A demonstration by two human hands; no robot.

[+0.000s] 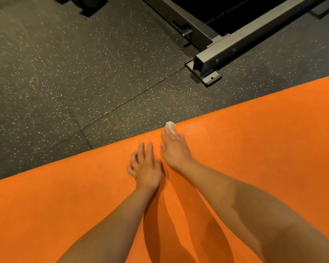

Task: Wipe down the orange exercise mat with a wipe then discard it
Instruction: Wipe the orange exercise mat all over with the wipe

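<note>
The orange exercise mat [235,149] fills the lower half of the view, its far edge running diagonally up to the right. My right hand [174,147] lies flat on the mat at that edge, its straight fingers pressing a small white wipe [170,126] against the surface; only a bit of the wipe shows past the fingertips. My left hand [145,166] rests on the mat just left of the right hand, fingers loosely spread and holding nothing.
Dark speckled rubber flooring [74,82] lies beyond the mat. A grey metal machine frame [234,50] with a bolted foot plate [211,77] stands at the upper right, close to the mat's edge. Another dark equipment base [87,4] sits at the top left.
</note>
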